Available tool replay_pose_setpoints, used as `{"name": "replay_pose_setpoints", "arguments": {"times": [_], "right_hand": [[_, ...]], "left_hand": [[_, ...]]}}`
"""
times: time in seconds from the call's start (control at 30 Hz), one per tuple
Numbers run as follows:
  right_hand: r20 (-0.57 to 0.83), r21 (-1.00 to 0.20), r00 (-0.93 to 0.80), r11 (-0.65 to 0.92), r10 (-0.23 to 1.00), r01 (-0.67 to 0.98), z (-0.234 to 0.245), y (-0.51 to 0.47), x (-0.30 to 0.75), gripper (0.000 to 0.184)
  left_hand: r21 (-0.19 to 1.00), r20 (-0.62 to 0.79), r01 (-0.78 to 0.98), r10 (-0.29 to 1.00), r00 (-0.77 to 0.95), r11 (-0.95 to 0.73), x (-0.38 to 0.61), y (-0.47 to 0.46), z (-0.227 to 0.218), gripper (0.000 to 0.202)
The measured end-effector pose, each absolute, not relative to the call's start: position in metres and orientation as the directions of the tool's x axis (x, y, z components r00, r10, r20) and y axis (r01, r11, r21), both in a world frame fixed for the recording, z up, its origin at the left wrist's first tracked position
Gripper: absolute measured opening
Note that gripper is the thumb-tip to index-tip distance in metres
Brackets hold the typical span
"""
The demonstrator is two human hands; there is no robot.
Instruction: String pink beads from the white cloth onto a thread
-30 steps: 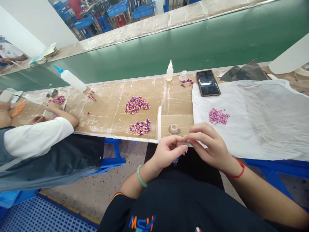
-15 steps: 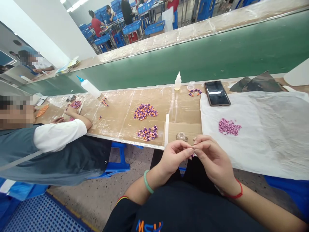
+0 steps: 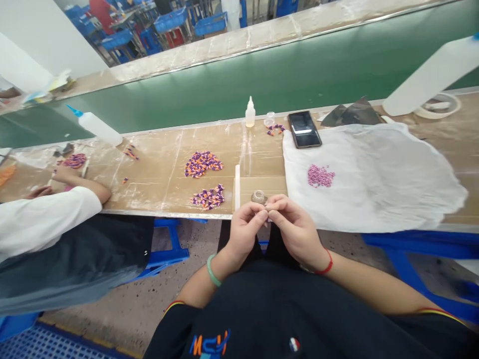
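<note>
My left hand and my right hand meet fingertip to fingertip just off the table's front edge. Both are closed in a pinch around a tiny purplish piece, mostly hidden by the fingers. Right behind them stands a small clear glass jar. A white flat stick lies to its left. Farther left are two piles of small purple-and-orange pieces, a rear pile and a front pile. On a white cloth to the right rests a heap of tiny pink pieces.
A small dropper bottle, a phone and dark scraps stand along the back. At right are a large white bottle and a tape roll. A co-worker's arm rests on the table at left, near a blue-tipped bottle.
My view has swung to the right, so the large white bottle and tape roll now show. My hands keep their pinch, fingertips still together.
</note>
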State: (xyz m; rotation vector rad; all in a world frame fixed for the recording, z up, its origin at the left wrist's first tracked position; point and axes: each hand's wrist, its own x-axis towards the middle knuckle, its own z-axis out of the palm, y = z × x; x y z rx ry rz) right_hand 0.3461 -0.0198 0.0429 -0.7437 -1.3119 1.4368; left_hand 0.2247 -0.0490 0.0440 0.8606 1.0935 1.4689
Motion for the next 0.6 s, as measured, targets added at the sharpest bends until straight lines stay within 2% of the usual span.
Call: {"name": "replay_pose_setpoints", "arguments": {"times": [0.1, 0.2, 0.3, 0.4, 0.6], "right_hand": [[0.163, -0.958, -0.309, 0.076, 0.937, -0.276, 0.047, -0.02, 0.345, 0.022], [0.187, -0.966, -0.317, 0.116, 0.93, -0.23, 0.052, -0.016, 0.348, 0.018], [0.261, -0.965, -0.365, 0.253, 0.894, -0.07, 0.06, -0.009, 0.356, 0.012], [0.349, -0.898, -0.454, 0.431, 0.82, 0.089, 0.069, -0.002, 0.363, 0.009], [0.429, -0.787, -0.538, 0.593, 0.726, 0.173, 0.077, 0.002, 0.368, 0.014]], "left_hand": [[0.947, -0.05, -0.322, 0.98, -0.194, -0.016, 0.224, -0.049, 0.044, 0.043], [0.955, -0.035, -0.297, 0.979, -0.2, -0.026, 0.224, -0.05, 0.045, 0.041], [0.973, -0.017, -0.226, 0.976, -0.217, -0.034, 0.222, -0.051, 0.05, 0.037], [0.995, 0.009, -0.091, 0.972, -0.236, -0.032, 0.219, -0.051, 0.059, 0.031], [0.992, 0.077, 0.112, 0.975, -0.206, -0.055, 0.217, -0.051, 0.069, 0.018]]}}
